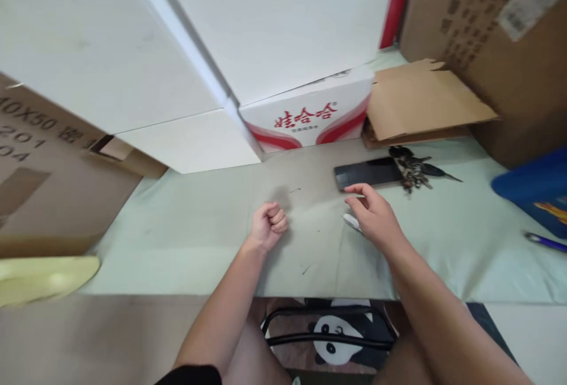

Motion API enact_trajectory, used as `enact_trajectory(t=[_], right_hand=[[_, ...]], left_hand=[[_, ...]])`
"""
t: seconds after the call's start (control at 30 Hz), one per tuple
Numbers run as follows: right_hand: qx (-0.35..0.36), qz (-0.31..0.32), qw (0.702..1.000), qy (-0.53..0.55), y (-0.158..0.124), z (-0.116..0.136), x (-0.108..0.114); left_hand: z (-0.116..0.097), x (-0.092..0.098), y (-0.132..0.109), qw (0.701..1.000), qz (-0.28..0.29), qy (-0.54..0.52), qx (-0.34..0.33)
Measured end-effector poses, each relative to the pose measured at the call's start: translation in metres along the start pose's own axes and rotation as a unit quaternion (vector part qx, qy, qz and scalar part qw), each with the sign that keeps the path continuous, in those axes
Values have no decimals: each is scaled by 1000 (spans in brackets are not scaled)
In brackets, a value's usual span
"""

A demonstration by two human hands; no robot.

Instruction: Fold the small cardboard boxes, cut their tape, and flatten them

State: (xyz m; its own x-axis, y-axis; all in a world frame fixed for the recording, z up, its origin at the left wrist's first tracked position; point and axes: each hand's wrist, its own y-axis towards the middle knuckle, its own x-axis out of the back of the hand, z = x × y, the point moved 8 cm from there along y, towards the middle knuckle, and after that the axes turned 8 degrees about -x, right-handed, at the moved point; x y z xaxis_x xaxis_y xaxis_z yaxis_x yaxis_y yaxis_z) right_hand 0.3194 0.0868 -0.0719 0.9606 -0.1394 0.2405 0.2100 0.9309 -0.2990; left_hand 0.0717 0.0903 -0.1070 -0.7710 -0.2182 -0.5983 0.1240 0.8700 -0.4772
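My left hand (269,225) is closed in a fist over the middle of the pale green tabletop (195,219); whatever it may hold is hidden by the fingers. To the right, my right hand (371,212) is open, with a gap between thumb and forefinger and nothing visible between them. A small white oblong object (352,221) shows partly under that hand; the rest is covered. Just beyond the fingertips lies a dark smartphone (365,172), with a bunch of keys (414,167) at its right end.
White cartons (305,119) with red print stand along the back. An open cardboard box (425,101) sits at the back right, near a blue container (535,190) and a purple pen (547,241). A yellow object (48,276) juts in at left. Thin dark strands (305,269) lie on the cloth.
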Motion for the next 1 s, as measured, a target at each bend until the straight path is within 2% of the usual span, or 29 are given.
enact_trajectory(t=[0.17, 0.27, 0.37, 0.43, 0.5, 0.53, 0.6, 0.7, 0.83, 0.93, 1.0], right_hand=[[91, 62, 982, -150, -16, -2, -52], [162, 66, 952, -253, -24, -8, -68], [305, 0, 845, -439, -38, -8, -82], [372, -52, 779, -503, -47, -9, -90], [412, -85, 741, -523, -54, -9, -96], [424, -91, 732, -526, -56, -10, -99], [438, -79, 729, -520, -56, -13, -103], [432, -62, 741, -510, -50, -19, -101], [395, -45, 747, -533, -41, -22, -101], [380, -8, 742, -552, -37, -14, -120], [385, 20, 729, -566, -37, -2, -143]], left_hand=[[-20, 14, 0, 998, -4, -66, -16], [-36, 18, -11, 994, 5, -109, -32], [-50, 18, -22, 987, 23, -153, -49], [-58, 17, -29, 981, 39, -179, -55], [-65, 18, -36, 976, 55, -203, -58], [-68, 21, -40, 973, 62, -214, -58], [-75, 28, -49, 968, 73, -234, -59], [-92, 48, -62, 956, 72, -272, -80], [-123, 78, -75, 921, 42, -364, -132], [-139, 91, -78, 885, 33, -440, -149], [-144, 94, -79, 864, 38, -479, -147]])
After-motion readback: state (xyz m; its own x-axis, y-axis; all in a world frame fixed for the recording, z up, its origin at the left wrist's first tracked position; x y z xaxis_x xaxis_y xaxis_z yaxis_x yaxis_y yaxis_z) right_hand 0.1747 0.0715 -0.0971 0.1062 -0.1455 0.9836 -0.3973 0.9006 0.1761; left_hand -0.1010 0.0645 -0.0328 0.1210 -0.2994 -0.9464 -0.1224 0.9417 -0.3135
